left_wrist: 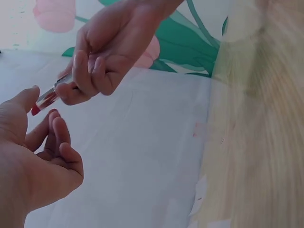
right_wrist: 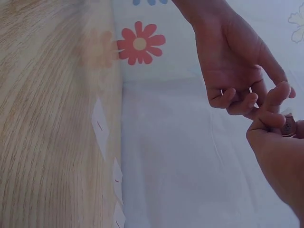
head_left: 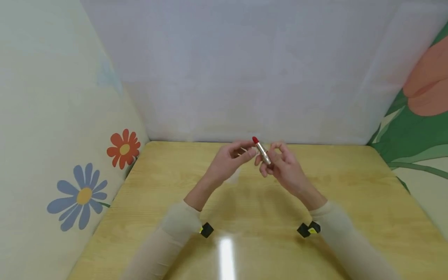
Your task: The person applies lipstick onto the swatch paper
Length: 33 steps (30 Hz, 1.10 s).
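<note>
A lipstick [head_left: 262, 151] in a shiny metallic tube, its red bullet exposed, is held up over the table by my right hand [head_left: 287, 166]. Its red end tilts up and to the left. Thumb and fingers of that hand pinch the tube near its base; the round base [right_wrist: 288, 126] shows in the right wrist view. My left hand [head_left: 229, 160] hovers beside the red end, fingers loosely bent and gripping nothing. In the left wrist view its thumb [left_wrist: 31, 96] lies very near the red tip; whether they touch, I cannot tell.
A wood-grain table [head_left: 252, 221] lies below both hands, with a bright light reflection at its front. A pale wall [head_left: 259, 70] rises behind it. Flower-patterned panels [head_left: 84, 194] flank the sides. White paper pieces [right_wrist: 99, 126] lie along the table's edge.
</note>
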Motion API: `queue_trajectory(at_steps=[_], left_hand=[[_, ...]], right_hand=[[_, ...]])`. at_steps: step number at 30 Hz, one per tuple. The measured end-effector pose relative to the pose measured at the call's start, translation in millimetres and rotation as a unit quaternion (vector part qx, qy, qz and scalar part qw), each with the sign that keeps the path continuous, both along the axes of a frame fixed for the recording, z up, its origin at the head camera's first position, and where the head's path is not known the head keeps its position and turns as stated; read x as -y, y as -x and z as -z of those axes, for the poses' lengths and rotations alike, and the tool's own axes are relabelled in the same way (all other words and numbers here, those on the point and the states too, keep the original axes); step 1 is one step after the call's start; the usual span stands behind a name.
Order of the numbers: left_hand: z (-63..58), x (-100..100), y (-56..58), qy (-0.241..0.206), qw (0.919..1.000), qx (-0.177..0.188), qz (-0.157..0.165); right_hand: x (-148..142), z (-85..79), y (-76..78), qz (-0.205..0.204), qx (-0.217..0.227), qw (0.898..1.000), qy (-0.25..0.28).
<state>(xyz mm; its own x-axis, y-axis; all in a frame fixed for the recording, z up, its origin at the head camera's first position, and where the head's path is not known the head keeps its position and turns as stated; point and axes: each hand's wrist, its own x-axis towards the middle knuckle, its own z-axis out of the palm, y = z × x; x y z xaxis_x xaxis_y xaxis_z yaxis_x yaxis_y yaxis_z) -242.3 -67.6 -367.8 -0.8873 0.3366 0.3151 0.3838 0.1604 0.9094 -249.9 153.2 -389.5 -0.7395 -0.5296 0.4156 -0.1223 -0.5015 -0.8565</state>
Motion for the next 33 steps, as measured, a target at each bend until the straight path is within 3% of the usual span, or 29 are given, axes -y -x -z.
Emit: queue_trajectory(at_steps=[7, 12, 16, 21, 25, 30, 33], left_hand=[[20.3, -6.3, -2.5, -0.097, 0.9929, 0.053, 0.042], [21.3, -9.4, -2.3, -0.139, 0.9874, 0.050, 0.056], [17.5, -13.2, -3.1, -0.155, 0.9870, 0.030, 0.028], [17.8, -20.6, -6.6, -0.152, 0.9878, -0.014, -0.030], [21.8, -27.8, -8.4, -0.141, 0.9852, -0.039, -0.090], [23.0, -37.5, -8.6, -0.151, 0.9764, -0.040, -0.149], [22.6, -44.3, -7.9, -0.159, 0.9717, -0.035, -0.172]], right_hand=[[-0.6, 11.2, -6.6, -0.028, 0.003, 0.999, -0.019], [2.0, 11.2, -5.9, -0.025, 0.001, 0.999, -0.025], [4.6, 10.0, -3.5, 0.024, -0.010, 0.999, -0.038], [6.4, 11.8, -4.5, 0.135, -0.021, 0.988, -0.066], [11.5, 15.7, -6.6, 0.223, -0.065, 0.970, -0.077], [16.6, 18.8, -7.0, 0.322, -0.141, 0.930, -0.108], [16.8, 20.8, -6.7, 0.384, -0.216, 0.885, -0.151]])
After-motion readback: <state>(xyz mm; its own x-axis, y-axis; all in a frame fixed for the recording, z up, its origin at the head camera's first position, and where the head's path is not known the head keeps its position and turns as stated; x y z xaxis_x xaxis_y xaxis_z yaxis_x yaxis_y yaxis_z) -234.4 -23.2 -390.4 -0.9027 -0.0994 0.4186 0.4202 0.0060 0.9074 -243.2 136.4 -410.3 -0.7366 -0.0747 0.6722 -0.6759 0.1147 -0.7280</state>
